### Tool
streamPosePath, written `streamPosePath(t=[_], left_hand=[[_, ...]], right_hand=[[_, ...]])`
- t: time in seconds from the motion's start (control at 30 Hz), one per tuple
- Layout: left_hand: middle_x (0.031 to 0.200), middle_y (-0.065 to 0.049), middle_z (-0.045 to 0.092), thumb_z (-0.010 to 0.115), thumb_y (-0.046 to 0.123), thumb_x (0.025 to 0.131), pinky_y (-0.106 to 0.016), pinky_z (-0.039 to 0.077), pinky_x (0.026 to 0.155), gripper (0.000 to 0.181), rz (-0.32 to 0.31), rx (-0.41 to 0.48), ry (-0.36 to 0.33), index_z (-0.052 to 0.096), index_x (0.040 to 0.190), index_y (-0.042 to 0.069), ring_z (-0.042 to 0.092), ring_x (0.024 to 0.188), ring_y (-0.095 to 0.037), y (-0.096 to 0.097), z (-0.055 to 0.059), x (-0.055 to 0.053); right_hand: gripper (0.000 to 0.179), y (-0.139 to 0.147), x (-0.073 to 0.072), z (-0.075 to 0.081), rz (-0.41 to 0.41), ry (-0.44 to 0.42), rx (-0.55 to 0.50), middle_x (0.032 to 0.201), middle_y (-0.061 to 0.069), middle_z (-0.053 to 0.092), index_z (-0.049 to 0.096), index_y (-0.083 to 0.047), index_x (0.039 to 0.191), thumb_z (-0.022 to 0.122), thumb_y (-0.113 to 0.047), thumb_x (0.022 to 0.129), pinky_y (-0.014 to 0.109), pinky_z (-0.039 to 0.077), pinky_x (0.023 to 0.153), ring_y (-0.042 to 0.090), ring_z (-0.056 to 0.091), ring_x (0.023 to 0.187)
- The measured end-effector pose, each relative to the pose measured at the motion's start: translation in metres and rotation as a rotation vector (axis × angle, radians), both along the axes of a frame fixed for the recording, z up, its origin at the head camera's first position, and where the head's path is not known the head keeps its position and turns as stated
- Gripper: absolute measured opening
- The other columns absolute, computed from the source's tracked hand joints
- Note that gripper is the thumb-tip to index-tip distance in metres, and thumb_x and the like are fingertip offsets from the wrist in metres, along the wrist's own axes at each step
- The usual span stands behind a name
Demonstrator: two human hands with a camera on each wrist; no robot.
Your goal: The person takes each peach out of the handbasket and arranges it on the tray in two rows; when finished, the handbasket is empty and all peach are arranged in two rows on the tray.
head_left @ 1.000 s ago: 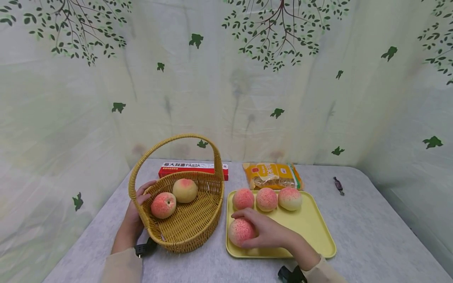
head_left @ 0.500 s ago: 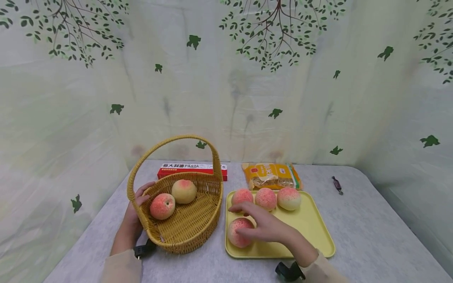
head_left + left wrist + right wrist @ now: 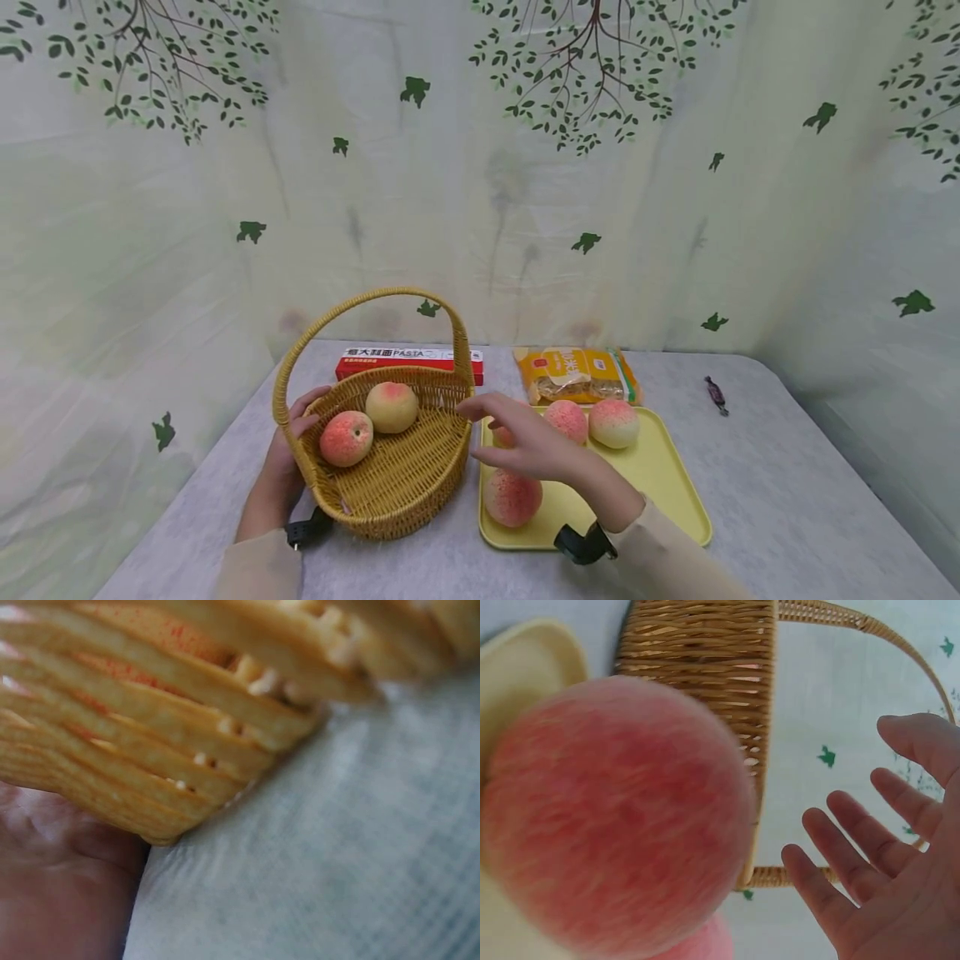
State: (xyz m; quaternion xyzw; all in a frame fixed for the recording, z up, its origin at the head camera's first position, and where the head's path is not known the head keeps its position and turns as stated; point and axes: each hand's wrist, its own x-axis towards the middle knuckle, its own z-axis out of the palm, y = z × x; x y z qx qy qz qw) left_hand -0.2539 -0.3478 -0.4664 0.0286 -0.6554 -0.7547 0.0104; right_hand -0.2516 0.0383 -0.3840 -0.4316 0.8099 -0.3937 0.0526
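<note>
A wicker basket (image 3: 405,500) with a tall handle stands on the left and holds two peaches, one red (image 3: 347,438) and one paler (image 3: 392,407). My left hand (image 3: 283,454) grips its left rim, thumb over the edge; the left wrist view shows the palm against the weave. My right hand (image 3: 534,440) hovers over the tray's left side near the basket's right rim, fingers spread and holding nothing. Below it a pink peach (image 3: 513,500) sits on the yellow tray (image 3: 660,492), large in the right wrist view. Behind are more peaches (image 3: 613,423), one partly hidden by the hand.
A red-and-white pasta box (image 3: 405,358) lies behind the basket. Behind the tray is an orange food packet (image 3: 577,375). A small wrapped candy (image 3: 717,395) lies at the right of the grey table (image 3: 780,500). A leaf-printed curtain (image 3: 480,208) surrounds the table.
My right hand has let go of the front peach, risen and moved left toward the basket. That peach stays on the tray. The left hand and basket have not moved.
</note>
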Motion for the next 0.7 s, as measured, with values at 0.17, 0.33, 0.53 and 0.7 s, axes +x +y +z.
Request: streamPosePath(t=[0.17,0.33,0.53,0.7], left_hand=[[0.134,0.010,0.054,0.042,0.024,0.105,-0.016,0.046,0.094,0.047,-0.026,0.018,0.026,0.035,0.151,0.023,0.053,0.123,-0.005,0.002,0.002,0.001],[0.134,0.009,0.054,0.040,0.021,0.106,-0.016,0.045,0.095,0.046,-0.033,0.020,0.015,0.035,0.151,0.022,0.053,0.124,-0.006,0.006,0.007,0.006],[0.136,0.009,0.052,0.041,0.022,0.106,-0.015,0.046,0.094,0.047,-0.014,-0.002,0.005,0.033,0.152,0.023,0.052,0.123,-0.005,0.003,0.004,0.004],[0.134,0.009,0.052,0.042,0.023,0.105,-0.016,0.046,0.094,0.047,-0.019,0.011,0.016,0.034,0.151,0.022,0.054,0.121,-0.005,0.002,0.004,0.003]], right_hand=[[0.050,-0.012,-0.003,0.008,-0.007,0.005,-0.009,0.138,-0.005,0.057,0.050,-0.017,0.141,0.068,-0.019,0.094,0.043,0.049,0.103,0.016,0.055,0.126],[0.051,-0.025,-0.006,0.012,-0.045,-0.044,0.001,0.136,-0.005,0.057,0.049,-0.018,0.142,0.067,-0.021,0.095,0.035,0.050,0.100,0.013,0.055,0.123],[0.051,-0.045,-0.010,0.014,-0.088,-0.120,-0.047,0.138,-0.005,0.056,0.048,-0.021,0.142,0.066,-0.024,0.095,0.034,0.048,0.101,0.013,0.055,0.125],[0.055,-0.059,-0.014,0.011,-0.125,-0.147,-0.060,0.141,-0.001,0.053,0.047,-0.016,0.144,0.068,-0.027,0.094,0.044,0.044,0.109,0.020,0.052,0.130]])
